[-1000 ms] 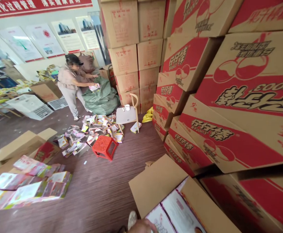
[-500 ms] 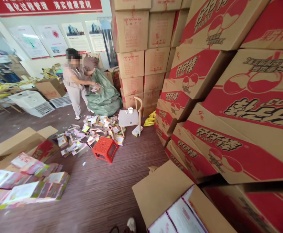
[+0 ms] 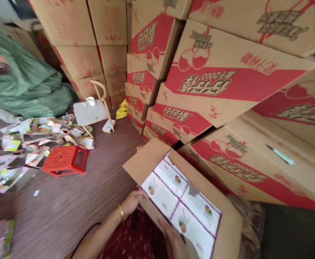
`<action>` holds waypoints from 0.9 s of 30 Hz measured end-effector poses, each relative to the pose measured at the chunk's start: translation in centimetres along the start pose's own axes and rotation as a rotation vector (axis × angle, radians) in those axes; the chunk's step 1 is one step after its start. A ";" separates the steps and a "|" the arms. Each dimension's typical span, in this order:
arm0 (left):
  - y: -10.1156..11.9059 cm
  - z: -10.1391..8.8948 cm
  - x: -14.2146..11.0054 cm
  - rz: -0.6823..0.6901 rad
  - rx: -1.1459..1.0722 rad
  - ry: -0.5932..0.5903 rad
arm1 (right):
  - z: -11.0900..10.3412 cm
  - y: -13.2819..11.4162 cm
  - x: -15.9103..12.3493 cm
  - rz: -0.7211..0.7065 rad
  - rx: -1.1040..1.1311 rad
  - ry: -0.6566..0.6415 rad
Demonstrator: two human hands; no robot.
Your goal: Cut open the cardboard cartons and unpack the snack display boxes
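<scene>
An open cardboard box [image 3: 152, 158] stands low in front of me, its flaps spread. Inside lie white packets [image 3: 161, 194] with purple edges and small round fruit pictures, packed side by side. My left hand [image 3: 134, 201], with a gold bracelet at the wrist, has its fingers closed on the box's near left corner. Further along the near side, my right hand [image 3: 173, 237] rests against the flap with its fingers stretched out; its lower part is cut off by the frame.
Stacked red-and-brown cartons [image 3: 200, 79] rise behind and right. A box cutter [image 3: 280, 154] lies on one carton. Left are a red stool [image 3: 65, 160], a chair [image 3: 90, 111] with a white cup [image 3: 91, 101], flattened packets [image 3: 39, 140], and a green sack [image 3: 25, 82] beside another person's arm.
My view has turned right and down toward the open box. Both my hands have come into view at its near side. The co-worker is now mostly out of frame.
</scene>
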State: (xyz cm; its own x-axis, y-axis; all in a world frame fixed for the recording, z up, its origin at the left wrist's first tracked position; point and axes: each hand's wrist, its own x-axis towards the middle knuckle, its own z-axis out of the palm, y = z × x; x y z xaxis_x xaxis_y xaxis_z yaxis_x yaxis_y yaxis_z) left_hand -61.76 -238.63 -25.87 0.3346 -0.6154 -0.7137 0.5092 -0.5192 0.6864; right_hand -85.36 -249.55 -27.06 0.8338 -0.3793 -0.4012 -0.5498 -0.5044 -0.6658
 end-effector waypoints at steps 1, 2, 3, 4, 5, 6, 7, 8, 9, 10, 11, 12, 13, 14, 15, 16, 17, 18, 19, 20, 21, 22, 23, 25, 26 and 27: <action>0.0 -0.1 -0.1 0.005 -0.016 -0.006 | 0.2 0.1 -0.2 -0.011 -0.015 -0.038; -0.2 -0.2 -0.3 0.008 -0.039 -0.011 | 0.3 0.0 -0.2 -0.024 -0.037 -0.072; -0.5 -0.3 -0.5 0.003 -0.066 -0.005 | 0.3 -0.3 -0.2 -0.035 -0.066 -0.100; -0.9 -0.4 -0.7 -0.009 -0.093 0.005 | 0.2 -0.8 -0.2 -0.043 -0.096 -0.121; -1.2 -0.4 -0.8 -0.027 -0.114 0.018 | -0.1 -1.3 -0.1 -0.049 -0.119 -0.135; -1.4 -0.4 -0.8 -0.042 -0.122 0.032 | -0.6 -1.9 0.0 -0.047 -0.126 -0.141; -1.5 -0.4 -0.8 -0.054 -0.117 0.045 | -1.3 -2.4 0.0 -0.034 -0.108 -0.140; -1.4 -0.3 -0.6 -0.063 -0.102 0.058 | -2.2 -2.8 0.0 -0.012 -0.075 -0.140; -1.2 -0.1 -0.2 -0.067 -0.081 0.068 | -3.2 -3.1 0.0 0.019 -0.027 -0.143; -0.8 0.1 0.2 -0.074 -0.060 0.074 | -4.2 -3.1 -0.2 0.065 0.032 -0.145; -0.3 0.3 0.6 -0.085 -0.042 0.081 | -5.2 -2.9 -0.3 0.120 0.094 -0.146; 0.4 0.7 1.1 -0.100 -0.027 0.088 | -6.1 -2.5 -0.6 0.179 0.150 -0.145; 1.0 1.0 1.5 -0.117 -0.012 0.093 | -6.8 -1.8 -0.8 0.237 0.187 -0.141; 1.7 1.4 1.8 -0.132 0.001 0.101 | -7.3 -1.1 -1.1 0.294 0.201 -0.138; 2.3 1.7 1.9 -0.144 0.015 0.111 | -7.7 -0.4 -1.3 0.355 0.196 -0.140; 2.8 2.0 2.0 -0.154 0.023 0.123 | -7.9 0.3 -1.5 0.411 0.184 -0.150; 3.1 2.2 1.9 -0.159 0.017 0.136 | -8.0 0.9 -1.6 0.452 0.173 -0.168; 3.3 2.4 1.7 -0.162 -0.005 0.149 | -8.0 1.2 -1.7 0.470 0.174 -0.195; 3.2 2.5 1.4 -0.170 -0.036 0.160 | -8.0 1.3 -1.7 0.460 0.191 -0.232; 3.0 2.5 1.1 -0.180 -0.070 0.167 | -7.9 1.3 -1.7 0.425 0.216 -0.279; 2.7 2.4 0.7 -0.194 -0.103 0.172 | -7.9 1.2 -1.8 0.377 0.237 -0.325; 2.3 2.2 0.4 -0.205 -0.130 0.178 | -7.8 1.0 -1.8 0.331 0.252 -0.363; 1.8 2.0 0.1 -0.215 -0.147 0.184 | -7.7 0.8 -1.9 0.302 0.260 -0.389; 1.0 1.7 -0.2 -0.221 -0.168 0.196 | -7.4 0.7 -2.1 0.293 0.265 -0.377; 0.7 1.5 -0.2 -0.217 -0.173 0.202 | -7.1 0.7 -2.2 0.299 0.264 -0.344; 0.5 1.4 -0.2 -0.216 -0.168 0.202 | -6.8 0.7 -2.4 0.307 0.263 -0.303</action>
State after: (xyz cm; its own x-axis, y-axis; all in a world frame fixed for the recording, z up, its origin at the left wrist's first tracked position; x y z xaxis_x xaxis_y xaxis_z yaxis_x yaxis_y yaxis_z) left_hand -62.68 -239.61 -25.24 0.3469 -0.3628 -0.8649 0.7036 -0.5091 0.4958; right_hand -88.09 -254.33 -22.31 0.6338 -0.2173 -0.7423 -0.7735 -0.1778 -0.6084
